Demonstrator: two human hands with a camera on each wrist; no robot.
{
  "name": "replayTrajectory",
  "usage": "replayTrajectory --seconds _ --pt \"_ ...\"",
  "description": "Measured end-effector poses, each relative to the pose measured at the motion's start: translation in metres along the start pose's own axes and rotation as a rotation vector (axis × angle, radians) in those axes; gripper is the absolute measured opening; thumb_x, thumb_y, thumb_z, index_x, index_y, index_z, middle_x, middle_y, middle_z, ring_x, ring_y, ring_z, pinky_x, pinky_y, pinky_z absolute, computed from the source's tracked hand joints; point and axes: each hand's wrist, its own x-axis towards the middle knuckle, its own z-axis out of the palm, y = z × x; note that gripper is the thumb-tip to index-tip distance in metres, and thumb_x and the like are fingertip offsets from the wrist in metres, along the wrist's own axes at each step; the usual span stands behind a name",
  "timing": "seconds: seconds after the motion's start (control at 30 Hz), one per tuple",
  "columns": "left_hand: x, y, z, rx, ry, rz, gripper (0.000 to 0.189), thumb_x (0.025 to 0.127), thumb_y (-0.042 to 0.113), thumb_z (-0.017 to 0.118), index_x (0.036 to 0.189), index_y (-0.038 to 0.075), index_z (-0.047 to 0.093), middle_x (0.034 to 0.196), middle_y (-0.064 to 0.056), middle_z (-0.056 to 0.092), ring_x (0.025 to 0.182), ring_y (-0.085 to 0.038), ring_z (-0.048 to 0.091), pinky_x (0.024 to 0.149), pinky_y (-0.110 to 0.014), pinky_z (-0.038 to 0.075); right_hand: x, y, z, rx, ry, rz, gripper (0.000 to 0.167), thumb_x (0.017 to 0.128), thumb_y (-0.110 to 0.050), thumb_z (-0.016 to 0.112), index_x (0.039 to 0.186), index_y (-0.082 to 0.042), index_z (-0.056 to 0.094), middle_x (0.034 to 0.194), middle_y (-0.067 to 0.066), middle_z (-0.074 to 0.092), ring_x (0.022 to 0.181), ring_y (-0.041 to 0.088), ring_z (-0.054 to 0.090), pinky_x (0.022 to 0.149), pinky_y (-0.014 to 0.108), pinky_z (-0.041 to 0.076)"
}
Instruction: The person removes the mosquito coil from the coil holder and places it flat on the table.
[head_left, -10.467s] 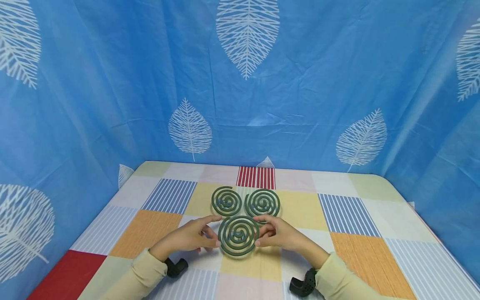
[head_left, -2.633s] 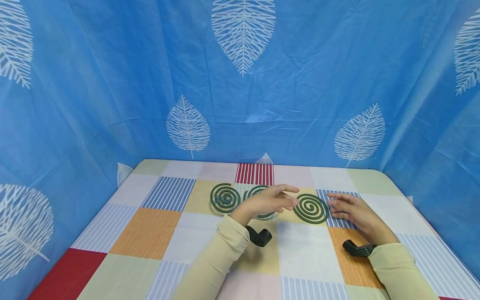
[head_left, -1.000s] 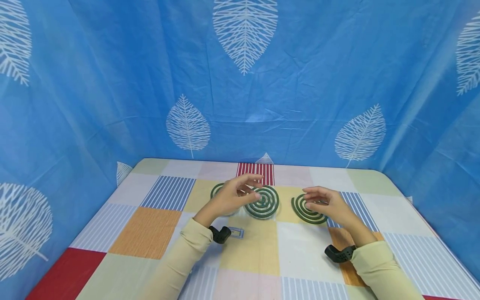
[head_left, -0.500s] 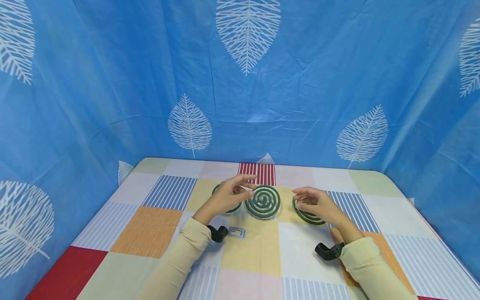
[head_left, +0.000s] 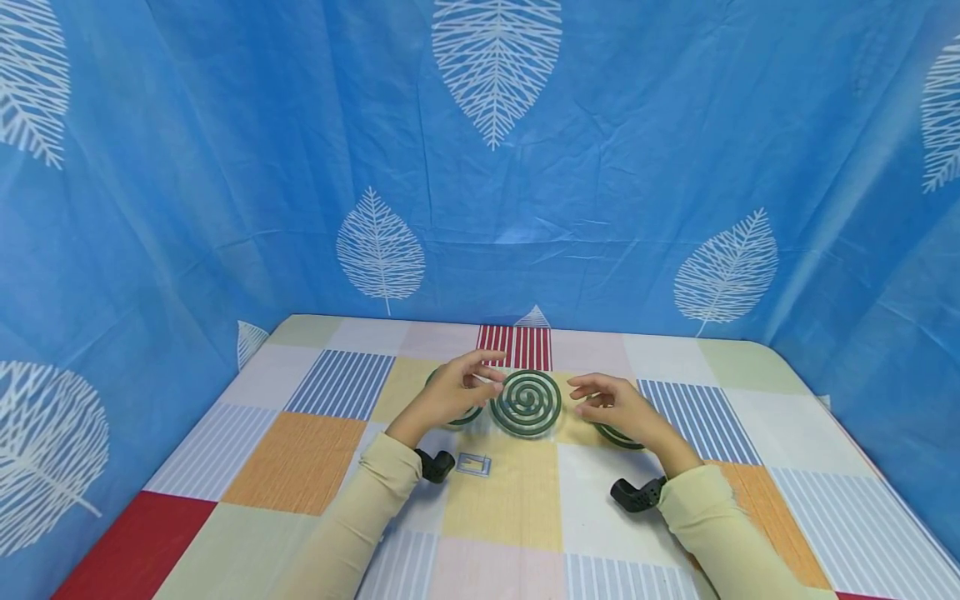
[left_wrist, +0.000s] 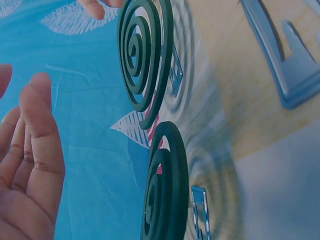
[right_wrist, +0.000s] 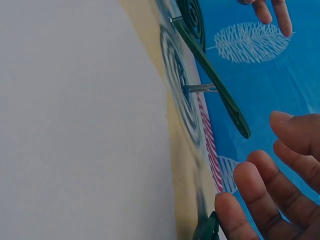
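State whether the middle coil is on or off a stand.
On: the right wrist view shows a metal stand holding the middle coil up.

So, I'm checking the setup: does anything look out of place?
One thing: the front metal stand lies bare, while the left coil and middle coil sit raised on stands. The right coil, partly hidden by the right hand, sits apart; its support isn't visible.

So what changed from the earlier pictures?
The front coil moved right and away, off its stand. The left hand and right hand let it go, and now hover either side of the middle coil. The stand, middle coil and left coil stayed put.
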Motion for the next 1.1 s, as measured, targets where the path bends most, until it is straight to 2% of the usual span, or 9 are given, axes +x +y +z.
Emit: replayTrajectory --seconds 0.1,0.2,0.4,0.53,0.8,1.1 --pt "-0.001 -0.002 -0.001 0.008 -0.013 -0.021 0.051 0.106 0.006 0.069 0.155 0.001 0.056 0.126 -0.022 0.074 0.1 -0.041 0.073 0.082 -0.049 0.063 0.003 -0.001 0.003 0.003 -0.008 0.003 0.042 0.097 0.007 0.072 0.135 0.02 0.059 0.12 0.034 0.07 0.104 0.033 0.071 0.085 0.025 0.058" --pt "-0.001 -0.003 -0.002 0.03 -0.033 -0.042 0.051 0.106 0.007 0.069 0.155 0.001 0.055 0.124 -0.021 0.075 0.096 -0.044 0.072 0.08 -0.049 0.063 0.005 -0.002 0.005 -0.001 -0.019 -0.004 0.042 0.097 0.006 0.072 0.135 0.02 0.059 0.12 0.033 0.07 0.103 0.034 0.071 0.084 0.025 0.059" --pt "-0.002 -0.004 -0.004 0.086 -0.081 -0.085 0.056 0.107 0.009 0.069 0.159 0.0 0.05 0.122 -0.019 0.075 0.088 -0.041 0.072 0.073 -0.041 0.063 0.012 -0.001 0.01 0.041 -0.055 0.024 0.05 0.098 0.005 0.073 0.142 0.02 0.054 0.122 0.034 0.068 0.102 0.029 0.07 0.08 0.025 0.06" --pt "-0.003 -0.004 -0.003 0.106 -0.092 -0.12 0.059 0.107 0.011 0.068 0.161 0.0 0.047 0.122 -0.018 0.075 0.082 -0.039 0.071 0.068 -0.032 0.058 0.015 -0.003 0.013 0.063 -0.074 0.051 0.057 0.098 0.004 0.074 0.147 0.019 0.05 0.123 0.033 0.067 0.102 0.028 0.071 0.079 0.026 0.06" --pt "-0.002 -0.006 -0.002 0.134 -0.073 -0.152 0.061 0.106 0.013 0.07 0.161 0.001 0.047 0.108 -0.01 0.076 0.066 -0.023 0.063 0.062 -0.029 0.05 0.018 -0.003 0.017 0.05 -0.076 0.079 0.061 0.096 0.006 0.076 0.148 0.019 0.048 0.121 0.033 0.068 0.1 0.03 0.072 0.08 0.027 0.06" --pt "-0.003 -0.005 0.004 0.18 -0.014 -0.242 0.063 0.105 0.015 0.074 0.161 0.003 0.049 0.084 -0.009 0.075 0.063 -0.026 0.069 0.059 -0.031 0.055 0.014 -0.005 0.02 0.006 -0.062 0.118 0.06 0.095 0.006 0.078 0.146 0.019 0.05 0.117 0.031 0.07 0.1 0.035 0.072 0.08 0.029 0.059"
